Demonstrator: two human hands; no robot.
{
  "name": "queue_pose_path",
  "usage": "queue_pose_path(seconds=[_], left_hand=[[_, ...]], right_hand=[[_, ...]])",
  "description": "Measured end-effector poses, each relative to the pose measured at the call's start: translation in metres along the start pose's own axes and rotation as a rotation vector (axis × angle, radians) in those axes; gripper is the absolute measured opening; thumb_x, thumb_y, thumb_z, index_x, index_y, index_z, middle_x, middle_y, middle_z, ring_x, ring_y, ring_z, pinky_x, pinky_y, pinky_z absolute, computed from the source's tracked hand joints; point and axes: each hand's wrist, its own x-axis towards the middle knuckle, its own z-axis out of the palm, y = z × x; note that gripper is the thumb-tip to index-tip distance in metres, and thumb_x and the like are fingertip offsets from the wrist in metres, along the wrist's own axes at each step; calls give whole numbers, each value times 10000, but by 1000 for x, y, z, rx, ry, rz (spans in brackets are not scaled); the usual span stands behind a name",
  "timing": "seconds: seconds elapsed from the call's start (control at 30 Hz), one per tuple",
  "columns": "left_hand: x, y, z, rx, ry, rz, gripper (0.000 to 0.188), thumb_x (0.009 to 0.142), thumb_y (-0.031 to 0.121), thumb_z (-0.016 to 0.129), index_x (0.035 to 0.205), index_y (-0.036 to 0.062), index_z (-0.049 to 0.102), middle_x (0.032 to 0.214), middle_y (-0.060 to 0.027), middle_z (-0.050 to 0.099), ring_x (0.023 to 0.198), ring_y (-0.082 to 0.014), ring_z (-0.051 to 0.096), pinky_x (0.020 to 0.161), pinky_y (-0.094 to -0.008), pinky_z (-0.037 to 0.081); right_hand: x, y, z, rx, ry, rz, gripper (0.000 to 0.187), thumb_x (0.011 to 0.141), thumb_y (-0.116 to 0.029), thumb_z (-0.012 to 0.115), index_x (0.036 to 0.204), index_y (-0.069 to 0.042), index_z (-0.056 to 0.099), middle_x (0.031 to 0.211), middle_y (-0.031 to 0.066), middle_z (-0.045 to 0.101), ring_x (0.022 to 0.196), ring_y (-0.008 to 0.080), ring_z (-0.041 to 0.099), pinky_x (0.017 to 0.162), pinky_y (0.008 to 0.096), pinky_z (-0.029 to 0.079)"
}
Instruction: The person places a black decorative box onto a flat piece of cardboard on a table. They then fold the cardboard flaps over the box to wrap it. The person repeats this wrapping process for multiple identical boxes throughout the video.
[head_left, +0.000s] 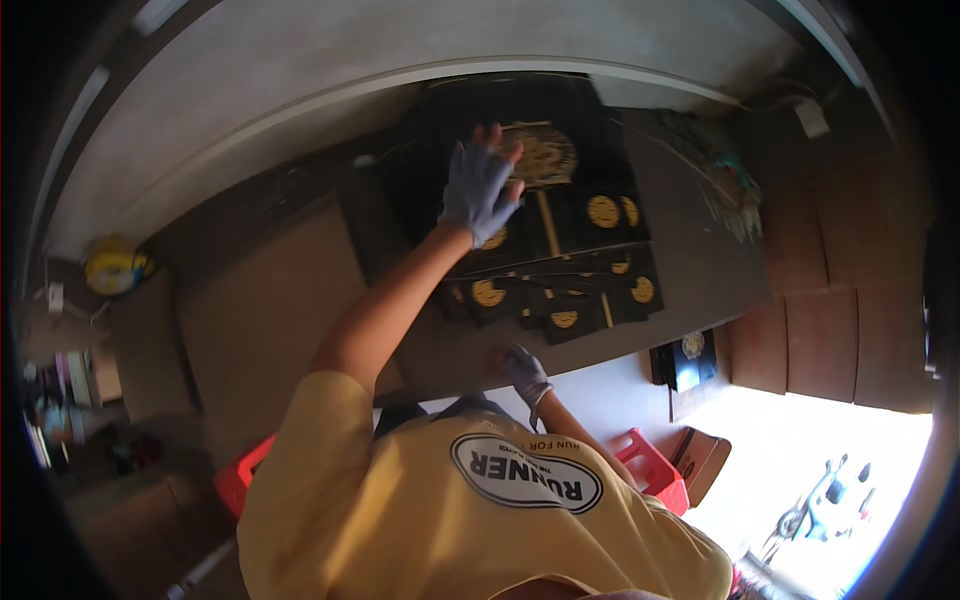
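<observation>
Head view. Two hands are visible, each wearing one grey glove. The left hand (482,190), its fingers spread wide, is positioned at the rear of the black printed panels (585,170), beside one large gold emblem (545,155); contact cannot be confirmed. The right hand (527,375) is located near the front edge of the counter (705,260); its grip cannot be determined owing to blur.

The black printed panels lie on the counter in an overlapping arrangement (the exact quantity cannot be counted). At least six smaller round gold emblems (603,211) are visible on them. One large brown cardboard sheet (275,290) lies to the left.

Surrounding items: two red plastic stools (652,470), one on each side of the person; one open brown carton (705,462) behind the right stool; several stacked brown boxes (820,345) at right; one motor scooter (828,500) in the bright area at lower right.
</observation>
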Motion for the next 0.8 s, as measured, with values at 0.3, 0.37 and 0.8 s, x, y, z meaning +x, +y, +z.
queue_pose_path(seconds=[0.3,0.37,0.8], left_hand=[[-376,-58,-168,347,-494,-922,651,860,409,578,1434,173,380,1482,-198,318,1389,-384,271,1084,-563,235],[-424,-57,-200,483,-460,-839,628,861,416,576,1412,162,417,1494,-179,317,1399,-374,259,1082,-566,238],[-505,-127,-306,42,-299,-380,466,866,325,541,1283,116,543,1436,-154,409,1343,-352,360,1051,-550,317]], right_hand=[[36,-149,154,-1059,-238,-245,532,871,-448,546,1315,-163,475,1167,163,613,1014,376,622,890,459,495],[66,-156,202,-1104,-2,-331,608,870,-461,548,1354,-116,423,1297,158,526,1156,350,542,960,448,459],[99,-183,274,-1021,649,-142,464,796,-501,650,965,-71,696,971,140,681,935,327,649,832,403,497]])
